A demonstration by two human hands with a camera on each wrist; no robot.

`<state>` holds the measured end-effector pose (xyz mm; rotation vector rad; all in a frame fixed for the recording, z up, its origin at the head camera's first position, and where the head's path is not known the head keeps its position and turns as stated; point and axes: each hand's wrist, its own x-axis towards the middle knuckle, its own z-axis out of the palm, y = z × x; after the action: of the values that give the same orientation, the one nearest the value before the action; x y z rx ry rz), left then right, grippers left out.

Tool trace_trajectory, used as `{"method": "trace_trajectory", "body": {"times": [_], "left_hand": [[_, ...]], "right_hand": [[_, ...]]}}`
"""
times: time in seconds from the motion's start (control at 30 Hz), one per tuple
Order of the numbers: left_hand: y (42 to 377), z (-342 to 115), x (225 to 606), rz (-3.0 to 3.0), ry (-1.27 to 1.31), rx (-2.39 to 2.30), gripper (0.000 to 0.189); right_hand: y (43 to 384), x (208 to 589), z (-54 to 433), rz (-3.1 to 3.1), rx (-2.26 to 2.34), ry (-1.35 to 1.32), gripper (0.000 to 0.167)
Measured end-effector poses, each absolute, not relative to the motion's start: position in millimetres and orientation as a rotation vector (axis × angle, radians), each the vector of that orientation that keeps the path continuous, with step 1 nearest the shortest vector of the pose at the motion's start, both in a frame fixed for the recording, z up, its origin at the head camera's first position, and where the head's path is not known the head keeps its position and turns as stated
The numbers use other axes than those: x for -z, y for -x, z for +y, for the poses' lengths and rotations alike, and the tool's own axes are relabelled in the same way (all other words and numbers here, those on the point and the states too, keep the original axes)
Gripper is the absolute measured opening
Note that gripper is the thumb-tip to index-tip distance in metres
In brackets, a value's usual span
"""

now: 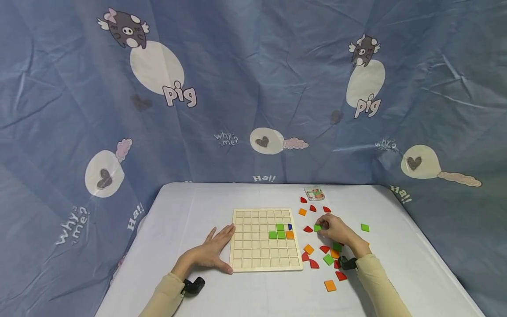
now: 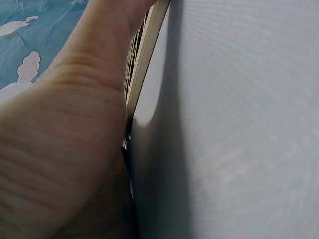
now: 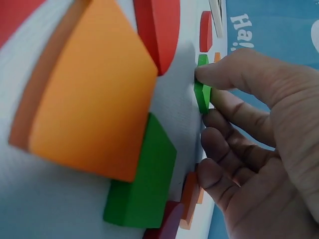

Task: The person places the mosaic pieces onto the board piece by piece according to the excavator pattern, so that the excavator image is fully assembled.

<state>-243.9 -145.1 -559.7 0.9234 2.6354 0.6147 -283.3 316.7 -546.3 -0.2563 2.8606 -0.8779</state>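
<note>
A pale wooden grid board (image 1: 253, 255) lies flat on the white table. On its right part sit several green tiles (image 1: 281, 234), an orange tile (image 1: 290, 235) and a small blue piece (image 1: 290, 227). My left hand (image 1: 210, 251) rests at the board's left edge, fingers and thumb spread along it; the left wrist view shows mostly palm and the board's side. To the right of the board, my right hand (image 1: 334, 229) pinches a green square tile (image 3: 202, 89) between thumb and index finger, low over the table.
Red quarter-round pieces (image 1: 314, 263), orange squares (image 1: 330, 285) and green squares (image 1: 328, 259) lie scattered around my right hand, some overlapping. One green tile (image 1: 365, 227) sits farther right. A small printed picture card (image 1: 315, 193) lies at the table's back edge, before a blue cloth backdrop (image 1: 222, 110).
</note>
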Motion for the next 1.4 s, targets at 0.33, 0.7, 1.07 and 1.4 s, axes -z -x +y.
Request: {"method": "trace_trajectory", "body": {"times": [0.33, 0.7, 1.07, 1.4], "left_hand": [[246.6, -145.4, 561.4, 2.635, -0.918, -0.627, 0.136], [246.0, -145.4, 561.4, 2.635, -0.918, -0.626, 0.135], [246.2, -145.7, 562.3, 2.638, -0.920, -0.621, 0.134], [245.2, -148.0, 560.6, 2.636, -0.964, -0.627, 0.132]], "right_hand": [[279.3, 543.6, 312.4, 2.878, 0.981, 0.248, 0.027], [272.0, 529.3, 260.1, 2.878, 1.014, 0.607, 0.021], [279.1, 530.4, 185.8, 2.774, 0.898, 0.946, 0.024], [284.1, 540.8, 160.0, 2.724, 0.831, 0.947, 0.021]]}}
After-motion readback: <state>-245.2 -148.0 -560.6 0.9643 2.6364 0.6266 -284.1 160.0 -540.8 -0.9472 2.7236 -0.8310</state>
